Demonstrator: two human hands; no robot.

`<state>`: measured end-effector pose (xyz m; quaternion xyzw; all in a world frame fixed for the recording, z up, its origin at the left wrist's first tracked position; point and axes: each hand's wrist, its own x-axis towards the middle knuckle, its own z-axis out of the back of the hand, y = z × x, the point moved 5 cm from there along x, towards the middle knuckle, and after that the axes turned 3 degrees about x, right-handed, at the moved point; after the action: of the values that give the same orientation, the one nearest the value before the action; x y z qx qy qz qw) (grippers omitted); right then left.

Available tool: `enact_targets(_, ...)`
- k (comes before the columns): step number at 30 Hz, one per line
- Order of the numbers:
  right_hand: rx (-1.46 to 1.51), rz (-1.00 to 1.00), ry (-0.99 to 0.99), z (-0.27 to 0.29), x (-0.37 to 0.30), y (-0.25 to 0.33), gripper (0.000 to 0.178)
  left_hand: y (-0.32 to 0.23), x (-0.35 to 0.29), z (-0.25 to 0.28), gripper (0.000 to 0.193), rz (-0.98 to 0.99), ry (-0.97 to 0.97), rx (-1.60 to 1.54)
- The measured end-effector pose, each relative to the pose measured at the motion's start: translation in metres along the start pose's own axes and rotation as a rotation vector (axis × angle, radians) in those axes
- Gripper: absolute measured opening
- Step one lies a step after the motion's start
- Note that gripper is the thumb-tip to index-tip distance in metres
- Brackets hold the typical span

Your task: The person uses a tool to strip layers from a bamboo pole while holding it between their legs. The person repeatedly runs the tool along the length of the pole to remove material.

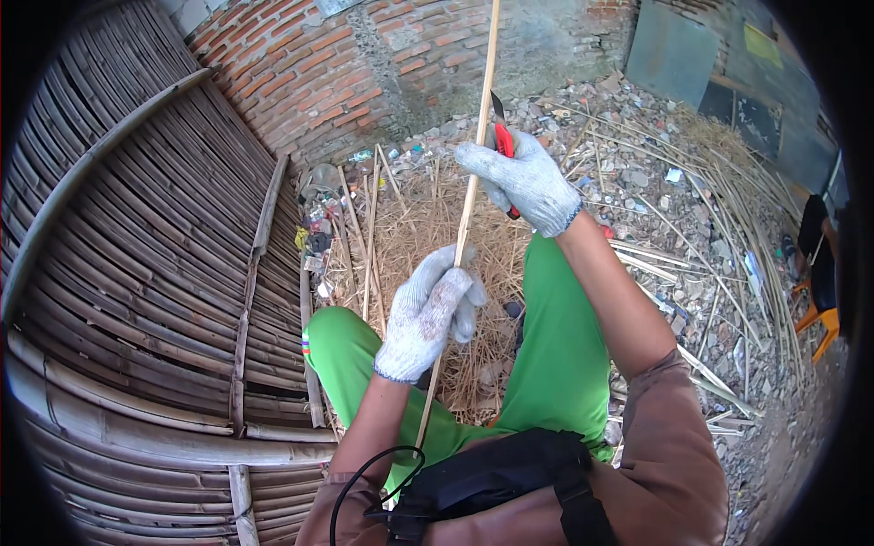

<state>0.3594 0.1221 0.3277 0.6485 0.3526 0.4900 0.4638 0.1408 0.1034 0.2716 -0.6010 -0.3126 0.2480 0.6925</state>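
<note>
A long, thin bamboo strip (472,185) runs upright in front of me, leaning a little to the right at its top. Lower down, my left hand (429,305), in a white knit glove, is closed around it. My right hand (525,176), gloved too, grips a knife (504,139) with a red and black handle; its dark blade points up beside the strip. The right thumb lies against the strip. The strip's lower end reaches down between my legs, near the black bag at my waist.
Bamboo shavings (496,309) cover the ground between my green-trousered legs. At left stands a bamboo slat panel (137,227). A brick wall (300,73) rises ahead. Rubble and loose strips (719,264) lie at right, with an orange chair (819,328) and part of another person at the edge.
</note>
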Motion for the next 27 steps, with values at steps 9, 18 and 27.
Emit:
enact_targets(9,0.013,-0.004,0.069,-0.002,-0.006,0.017,0.040,-0.024,0.008,0.003,0.046,-0.046,-0.014,-0.141)
enact_targets(18,-0.056,0.007,0.159,0.003,0.030,0.033,0.044,-0.065,0.050,0.021,0.045,0.116,0.155,-0.165)
enact_targets(27,-0.107,0.041,0.236,-0.027,0.108,0.003,0.043,-0.049,0.122,0.062,0.036,0.077,0.020,0.066)
